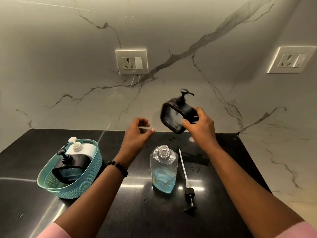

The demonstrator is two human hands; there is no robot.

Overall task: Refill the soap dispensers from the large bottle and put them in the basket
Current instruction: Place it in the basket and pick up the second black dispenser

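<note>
The right hand (199,125) holds the black dispenser (176,115) tilted in the air above the bench (223,169), grip closed around its side wall; the left hand (139,133) hangs empty beside it, fingers loosely curled. Two dispensers already lie in the teal basket (68,188). The rigid, smooth body is probably slippery and liquid-weighted: hold across the flat sides, not the pump.

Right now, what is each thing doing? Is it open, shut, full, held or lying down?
Large bottle: upright, cap off, part full of blue soap.
Pump: lying on the counter, off the bottle.
Black dispenser: tilted, pump on, held by right hand.
Left hand: empty, fingers curled.
Basket: holds a black and a white dispenser.
</note>
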